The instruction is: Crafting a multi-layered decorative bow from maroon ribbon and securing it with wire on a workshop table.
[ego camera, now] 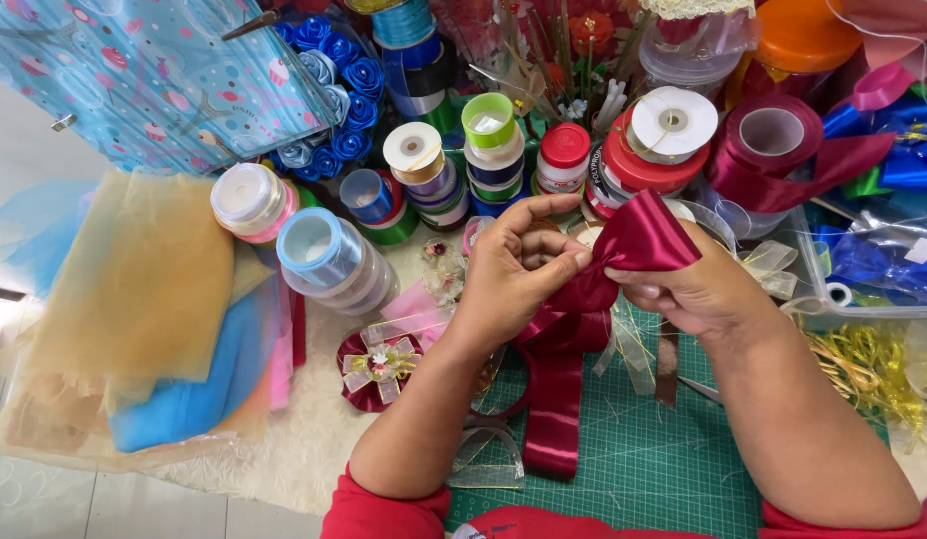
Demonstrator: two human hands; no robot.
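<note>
- Two hands meet mid-frame: left hand [518,265] pinches the maroon ribbon [593,299] at its gathered centre.
- Right hand [698,289] grips the ribbon's folded loop.
- Green cutting mat [673,449] below; ribbon spools [433,170] crowd behind.

A pale tiled floor [44,494] shows along the left edge and the bottom left corner, glossy, with bright light glaring off it at the far left. On the floor lies a white shaggy rug [304,449], and on the rug, toward the bottom right, a green cutting mat [673,469] ruled with a fine grid. Sheets of sheer netting [134,289] in tan, blue and pink lie stacked over the rug's left side. At the top left corner stands a blue patterned sheet [154,70] printed with small cakes and dots. A clear plastic bin [863,260] sits at the right edge. The light is bright and even, with soft shadows.
</note>
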